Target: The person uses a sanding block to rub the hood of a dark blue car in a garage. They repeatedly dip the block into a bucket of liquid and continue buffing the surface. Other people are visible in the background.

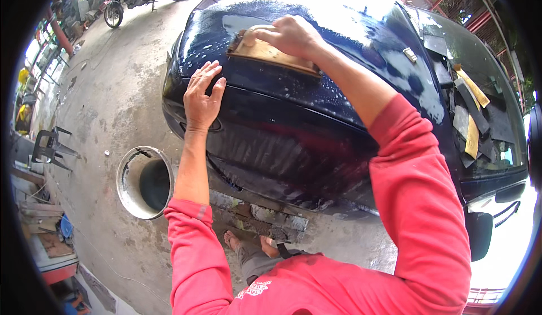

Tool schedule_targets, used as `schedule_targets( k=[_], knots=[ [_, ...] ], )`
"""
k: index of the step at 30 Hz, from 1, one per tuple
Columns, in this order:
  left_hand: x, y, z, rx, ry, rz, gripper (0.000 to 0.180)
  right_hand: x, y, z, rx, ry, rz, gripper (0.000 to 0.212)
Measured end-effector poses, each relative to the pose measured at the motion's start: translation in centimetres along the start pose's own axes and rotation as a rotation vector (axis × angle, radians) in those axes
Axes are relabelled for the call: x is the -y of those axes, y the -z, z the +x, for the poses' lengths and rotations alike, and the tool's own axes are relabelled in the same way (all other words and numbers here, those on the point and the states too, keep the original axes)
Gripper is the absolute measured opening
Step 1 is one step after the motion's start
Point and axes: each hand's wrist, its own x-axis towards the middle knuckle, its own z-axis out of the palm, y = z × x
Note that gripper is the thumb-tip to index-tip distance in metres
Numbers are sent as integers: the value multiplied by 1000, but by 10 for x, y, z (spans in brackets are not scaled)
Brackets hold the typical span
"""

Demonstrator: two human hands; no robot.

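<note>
Wearing red sleeves (423,196), reaching over a wet blue car (271,128).
Gripping a wooden block (274,54) from above with the right hand (293,34), holding it against the hood (367,38); resting the left hand (203,96) near it on the hood's edge, palm down, loosely spread.

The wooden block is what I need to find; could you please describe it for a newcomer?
Start at the dark blue car mid-picture. On its wet upper surface, the person's right hand holds the flat, tan wooden block. Unlike the small pale block farther right, it is long and held by hand.
</note>
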Motion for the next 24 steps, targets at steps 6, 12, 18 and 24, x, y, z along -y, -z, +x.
schedule_targets(
  k=[6, 12, 18, 24],
  knots=[
    [79, 158, -131, -95, 955, -216, 30, -13, 80, -163, -38, -176, 35, 49],
    [286, 246, -397, 249, 1839, -368, 22, -9, 10, -12, -110, 83, -52, 63],
    [370, 210, -464, 312, 2038, -192, 34, -25, -12, 23, -98, 132, 11, 59],
    [262, 169, -278, -146, 1764, -1165, 31, 11, 66, -162, -65, -365, 3, 40]
  ],
)
